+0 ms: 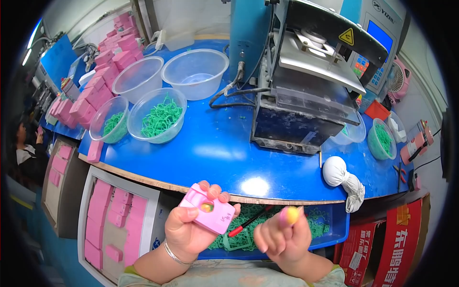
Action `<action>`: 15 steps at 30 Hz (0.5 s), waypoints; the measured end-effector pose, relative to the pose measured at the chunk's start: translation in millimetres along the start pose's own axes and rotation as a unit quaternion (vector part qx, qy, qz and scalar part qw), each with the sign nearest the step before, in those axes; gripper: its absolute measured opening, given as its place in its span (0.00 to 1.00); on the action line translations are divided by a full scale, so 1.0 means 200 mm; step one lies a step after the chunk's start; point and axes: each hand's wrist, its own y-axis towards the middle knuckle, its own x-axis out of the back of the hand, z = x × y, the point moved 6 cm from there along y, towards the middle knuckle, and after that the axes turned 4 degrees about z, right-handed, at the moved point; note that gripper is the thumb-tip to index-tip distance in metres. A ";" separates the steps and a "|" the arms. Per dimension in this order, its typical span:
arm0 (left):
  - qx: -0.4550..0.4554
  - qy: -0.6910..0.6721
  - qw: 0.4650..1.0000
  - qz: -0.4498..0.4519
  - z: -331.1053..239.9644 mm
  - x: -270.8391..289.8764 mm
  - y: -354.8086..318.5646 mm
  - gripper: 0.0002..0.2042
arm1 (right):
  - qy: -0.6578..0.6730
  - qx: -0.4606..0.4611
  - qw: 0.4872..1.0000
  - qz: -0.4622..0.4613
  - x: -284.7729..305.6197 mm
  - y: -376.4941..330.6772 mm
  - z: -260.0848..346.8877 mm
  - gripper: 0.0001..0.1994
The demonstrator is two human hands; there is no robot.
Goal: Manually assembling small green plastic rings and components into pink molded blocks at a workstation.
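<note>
My left hand (180, 229) is wrapped round a pink block (213, 213) and holds it up in front of the bench edge. The block has an oval hole, with something yellow-green showing through it, and dark handwriting on its face. To the right, my right hand (284, 237) is raised with its fingers curled. Its index fingertip wears a yellow and pink cover (289, 216) and lies close to the thumb; I cannot make out anything between them. Below both hands sits a blue tray (340, 234) of green plastic pieces (313, 225), with a red-and-black pen-like tool (248, 222) across it.
On the blue bench stand clear bowls (196, 88), some with green pieces (162, 115), and a press machine (296, 110). Pink blocks (98, 91) are piled at left. A box (88, 184) of pink blocks, a white cloth bundle (342, 177) and red cartons (397, 239) flank me. Another person (28, 153) is far left.
</note>
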 end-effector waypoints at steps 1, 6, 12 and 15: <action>0.010 0.004 1.000 0.010 0.00 -0.01 -0.01 0.17 | 0.000 -0.003 0.996 -0.084 0.06 0.00 0.01 0.24; 0.068 0.008 0.997 0.019 0.00 -0.07 -0.05 0.20 | 0.014 -0.070 0.981 -0.179 0.29 0.00 0.06 0.21; -0.103 0.457 0.883 -0.017 -0.04 -0.03 -0.12 0.24 | -0.044 -0.196 0.980 -0.006 0.20 -0.06 -0.05 0.18; -0.287 0.810 0.500 0.110 -0.02 -0.21 -0.16 0.24 | -0.068 -0.202 0.977 0.016 0.09 -0.11 -0.16 0.14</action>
